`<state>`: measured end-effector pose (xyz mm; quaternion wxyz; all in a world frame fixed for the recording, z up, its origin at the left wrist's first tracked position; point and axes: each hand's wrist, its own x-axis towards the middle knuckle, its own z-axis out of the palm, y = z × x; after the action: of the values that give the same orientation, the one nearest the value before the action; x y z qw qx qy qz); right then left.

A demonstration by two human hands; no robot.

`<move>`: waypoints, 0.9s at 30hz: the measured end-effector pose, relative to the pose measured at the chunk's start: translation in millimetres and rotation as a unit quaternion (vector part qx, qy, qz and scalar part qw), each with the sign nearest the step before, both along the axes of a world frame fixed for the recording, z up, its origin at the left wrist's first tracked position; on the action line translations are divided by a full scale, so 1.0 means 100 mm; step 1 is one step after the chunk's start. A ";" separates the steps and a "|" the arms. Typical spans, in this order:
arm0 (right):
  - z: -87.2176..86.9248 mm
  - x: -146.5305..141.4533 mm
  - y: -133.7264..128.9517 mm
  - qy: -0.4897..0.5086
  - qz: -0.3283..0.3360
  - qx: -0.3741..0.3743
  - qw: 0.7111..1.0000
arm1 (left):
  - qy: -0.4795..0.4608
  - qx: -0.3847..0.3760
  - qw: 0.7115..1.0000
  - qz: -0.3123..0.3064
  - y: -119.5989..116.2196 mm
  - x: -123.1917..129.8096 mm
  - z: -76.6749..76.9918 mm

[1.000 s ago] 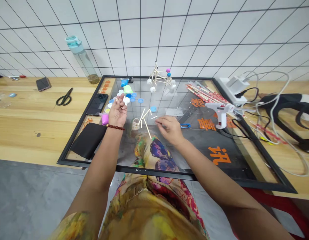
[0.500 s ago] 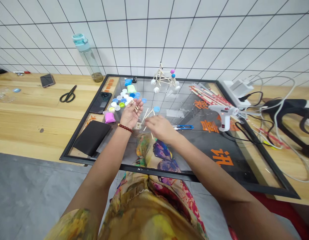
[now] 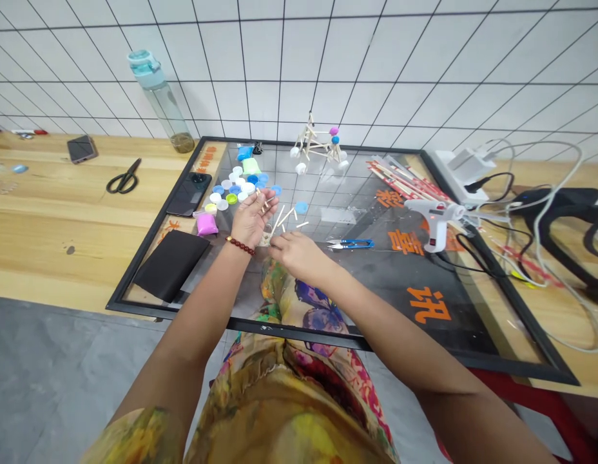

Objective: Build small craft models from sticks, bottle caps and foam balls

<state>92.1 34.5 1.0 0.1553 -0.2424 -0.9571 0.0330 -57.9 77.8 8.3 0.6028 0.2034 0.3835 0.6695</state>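
My left hand [image 3: 250, 218] is palm up with its fingers curled around short wooden sticks [image 3: 266, 205]. Close beside it, my right hand [image 3: 299, 252] is palm down over the glass, its fingers bent together; whatever lies under the fingertips is hidden. Just beyond the right hand, several loose sticks [image 3: 285, 218] lie on the glass near a blue lid [image 3: 301, 207]. Blue-handled thread snips [image 3: 352, 244] rest to the right. At the back stands a small stick frame [image 3: 314, 147] with white round pieces at its base and pink and blue balls.
Small tubs [image 3: 231, 198], a pink packet [image 3: 207, 224], a black phone [image 3: 189, 194] and a dark pouch [image 3: 171, 265] lie left. A white glue gun [image 3: 437, 222], red-and-white packets [image 3: 405, 182] and cables sit right. Black scissors [image 3: 125, 177] and a bottle [image 3: 161, 100] are further left.
My right hand has moved left, nearer my left hand. Sticks that were partly under it now lie uncovered on the glass. My left hand keeps its sticks. The view has shifted slightly.
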 end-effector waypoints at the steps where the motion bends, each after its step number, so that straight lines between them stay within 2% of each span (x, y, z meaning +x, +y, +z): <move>1: 0.00 -0.02 0.00 0.007 -0.006 -0.006 1.000 | 0.003 -0.001 1.000 -0.005 -0.01 0.00 0.01; 4: -0.03 0.07 0.10 0.074 -0.051 -0.032 0.995 | 0.012 -0.006 0.999 -0.036 -0.06 0.02 0.04; 6: -0.05 0.20 0.22 0.187 -0.106 -0.095 0.972 | 0.023 -0.019 0.996 -0.084 -0.10 0.07 0.06; 8: -0.07 0.33 0.34 0.360 -0.151 -0.229 0.892 | 0.043 -0.043 0.987 -0.147 -0.15 0.13 0.07; 10: -0.08 0.41 0.43 0.470 -0.162 -0.332 0.802 | 0.062 -0.065 0.974 -0.207 -0.19 0.19 0.07; 11: -0.08 0.43 0.45 0.492 -0.160 -0.362 0.775 | 0.070 -0.074 0.968 -0.231 -0.21 0.22 0.06; 13: -0.10 0.43 0.48 0.503 -0.161 -0.391 0.754 | 0.080 -0.082 0.958 -0.263 -0.23 0.25 0.04; 15: -0.13 0.42 0.48 0.497 -0.168 -0.390 0.756 | 0.092 -0.081 0.952 -0.282 -0.24 0.26 0.01; 18: -0.17 0.42 0.49 0.478 -0.176 -0.366 0.779 | 0.116 -0.079 0.940 -0.311 -0.23 0.25 -0.02; 21: -0.18 0.45 0.49 0.445 -0.165 -0.307 0.825 | 0.127 -0.078 0.936 -0.319 -0.23 0.24 -0.03; 24: -0.16 0.49 0.47 0.392 -0.119 -0.238 0.881 | 0.116 -0.075 0.940 -0.312 -0.23 0.24 -0.03; 27: -0.13 0.52 0.45 0.346 -0.076 -0.221 0.909 | 0.111 -0.074 0.944 -0.303 -0.24 0.26 -0.04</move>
<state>144.3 79.4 -11.9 0.4210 -0.3164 -0.7901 0.3136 -32.1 53.8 4.2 0.7439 0.3383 0.4166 0.3983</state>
